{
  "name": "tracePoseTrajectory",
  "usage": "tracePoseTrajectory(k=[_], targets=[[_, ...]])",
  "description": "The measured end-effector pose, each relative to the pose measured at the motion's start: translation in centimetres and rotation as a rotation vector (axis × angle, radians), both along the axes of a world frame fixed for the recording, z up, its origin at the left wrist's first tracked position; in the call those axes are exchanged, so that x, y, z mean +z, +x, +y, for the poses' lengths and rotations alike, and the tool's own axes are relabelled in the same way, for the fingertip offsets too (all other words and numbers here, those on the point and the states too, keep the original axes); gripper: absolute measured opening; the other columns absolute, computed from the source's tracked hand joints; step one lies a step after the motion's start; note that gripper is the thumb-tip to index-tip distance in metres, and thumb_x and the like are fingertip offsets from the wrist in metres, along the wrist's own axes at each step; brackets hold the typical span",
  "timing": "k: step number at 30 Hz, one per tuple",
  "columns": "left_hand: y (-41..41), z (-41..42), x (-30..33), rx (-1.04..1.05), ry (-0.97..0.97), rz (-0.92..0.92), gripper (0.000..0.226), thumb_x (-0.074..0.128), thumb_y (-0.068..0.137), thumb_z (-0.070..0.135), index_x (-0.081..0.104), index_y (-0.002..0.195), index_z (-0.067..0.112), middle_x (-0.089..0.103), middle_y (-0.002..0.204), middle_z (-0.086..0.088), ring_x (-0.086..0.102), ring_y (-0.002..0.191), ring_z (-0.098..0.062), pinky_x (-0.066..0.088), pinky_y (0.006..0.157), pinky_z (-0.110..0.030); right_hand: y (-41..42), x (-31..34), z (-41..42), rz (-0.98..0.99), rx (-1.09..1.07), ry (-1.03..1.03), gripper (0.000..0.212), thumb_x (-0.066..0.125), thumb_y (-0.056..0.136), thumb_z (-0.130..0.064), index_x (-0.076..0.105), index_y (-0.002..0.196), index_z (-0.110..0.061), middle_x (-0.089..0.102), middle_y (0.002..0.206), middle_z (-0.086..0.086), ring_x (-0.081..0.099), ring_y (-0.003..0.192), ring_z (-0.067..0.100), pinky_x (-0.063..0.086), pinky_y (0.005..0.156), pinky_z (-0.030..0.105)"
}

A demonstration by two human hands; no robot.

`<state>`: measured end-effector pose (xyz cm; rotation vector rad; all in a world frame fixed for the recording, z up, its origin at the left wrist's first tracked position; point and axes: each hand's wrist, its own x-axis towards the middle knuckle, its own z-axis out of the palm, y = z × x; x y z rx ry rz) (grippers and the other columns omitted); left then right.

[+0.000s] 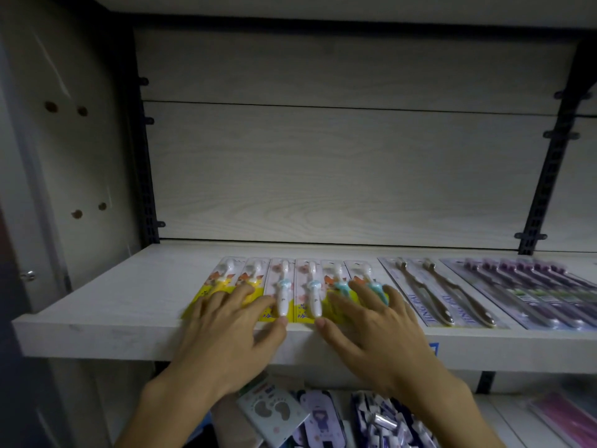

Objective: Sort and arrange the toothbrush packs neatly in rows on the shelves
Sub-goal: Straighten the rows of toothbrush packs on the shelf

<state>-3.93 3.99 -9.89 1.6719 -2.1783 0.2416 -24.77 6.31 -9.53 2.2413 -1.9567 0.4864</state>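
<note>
Counts on and below the shelf (97, 331)

Six kids' packs (295, 286) lie in one row at the shelf's front edge: two yellow at the left, two white in the middle, two teal at the right. Right of that row lies one two-brush pack (436, 292), then one pack of purple brushes (529, 286) whose number is too blurred to count. Two hands rest on the row. Below the shelf are several loose packs (290, 415), uncountable.
</note>
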Motion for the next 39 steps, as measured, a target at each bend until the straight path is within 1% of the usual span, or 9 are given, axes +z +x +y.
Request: tracePoseTrajectory(k=[2,4,7,12,23,28,32,37,39], targets=[[0.0,0.0,0.2,0.01,0.024,-0.01,0.081,-0.003,0.065,0.072,0.03,0.135,0.05,0.026,0.147,0.021,0.021,0.138,-0.013,0.013,0.114,-0.044,-0.1,0.2,0.1,0.004,-0.03,0.028,0.085,-0.005,0.07,-0.081,0.018,0.144,-0.047,0.015,0.157,-0.009,0.011,0.144,0.031,0.014,0.116,0.049],[0.0,-0.1,0.3,0.01,0.038,-0.013,0.079,-0.002,0.066,0.073,0.02,0.138,0.052,0.02,0.15,0.02,0.013,0.141,-0.015,0.006,0.115,-0.051,-0.2,0.3,0.1,0.001,-0.038,0.047,0.083,-0.002,0.07,-0.081,0.017,0.144,-0.048,0.016,0.157,-0.01,0.016,0.142,0.032,0.018,0.114,0.048],[-0.1,0.0,0.2,0.008,0.047,0.019,0.079,-0.004,0.065,0.073,0.018,0.139,0.054,0.018,0.152,0.018,0.016,0.141,-0.017,0.014,0.115,-0.044,0.0,0.4,0.2,0.017,-0.026,0.03,0.082,-0.004,0.07,-0.081,0.019,0.142,-0.049,0.021,0.155,-0.011,0.022,0.139,0.029,0.021,0.112,0.049],[-0.6,0.5,0.2,0.018,0.056,-0.015,0.084,-0.011,0.06,0.072,0.016,0.138,0.056,0.014,0.152,0.02,0.023,0.137,-0.018,0.015,0.113,-0.039,0.5,0.3,0.5,0.007,-0.006,0.077,0.07,-0.003,0.074,-0.076,0.003,0.141,-0.057,0.014,0.156,-0.012,0.011,0.143,0.033,0.012,0.114,0.057],[-0.6,0.5,-0.2,0.02,0.016,-0.019,0.081,-0.009,0.064,0.071,0.019,0.139,0.056,0.019,0.153,0.018,0.029,0.135,-0.019,0.018,0.111,-0.039,0.5,-0.3,0.4,0.016,0.016,0.021,0.072,-0.01,0.072,-0.078,0.018,0.135,-0.055,0.024,0.149,-0.012,0.019,0.138,0.035,0.027,0.109,0.05],[-0.7,0.5,-0.5,0.02,-0.012,0.009,0.075,-0.003,0.07,0.069,0.027,0.137,0.057,0.029,0.15,0.015,0.036,0.131,-0.022,0.02,0.11,-0.043,0.7,0.0,0.6,0.029,-0.001,0.054,0.068,-0.004,0.075,-0.075,0.015,0.137,-0.054,0.021,0.151,-0.011,0.014,0.14,0.033,0.022,0.111,0.051],[-0.7,0.4,-0.7,0.024,-0.02,0.003,0.074,-0.004,0.07,0.069,0.022,0.138,0.057,0.026,0.151,0.017,0.032,0.133,-0.019,0.016,0.111,-0.042,1.0,0.2,0.8,0.038,-0.014,0.07,0.068,-0.001,0.076,-0.074,0.016,0.138,-0.052,0.022,0.15,-0.01,0.013,0.141,0.034,0.018,0.112,0.051],[-0.5,0.3,-0.6,0.015,-0.04,0.034,0.066,0.006,0.075,0.07,0.036,0.132,0.054,0.039,0.142,0.016,0.043,0.126,-0.021,0.025,0.107,-0.044,1.0,0.0,0.5,0.027,-0.005,0.057,0.072,-0.008,0.072,-0.079,0.016,0.135,-0.055,0.022,0.149,-0.013,0.014,0.141,0.033,0.015,0.113,0.056],[-0.3,0.1,-0.4,0.019,-0.018,0.018,0.074,-0.002,0.069,0.072,0.027,0.135,0.055,0.03,0.145,0.019,0.034,0.131,-0.018,0.022,0.109,-0.041,1.1,0.2,0.5,0.016,-0.011,0.05,0.071,-0.007,0.073,-0.078,0.019,0.134,-0.056,0.022,0.15,-0.013,0.015,0.142,0.033,0.014,0.113,0.059]])
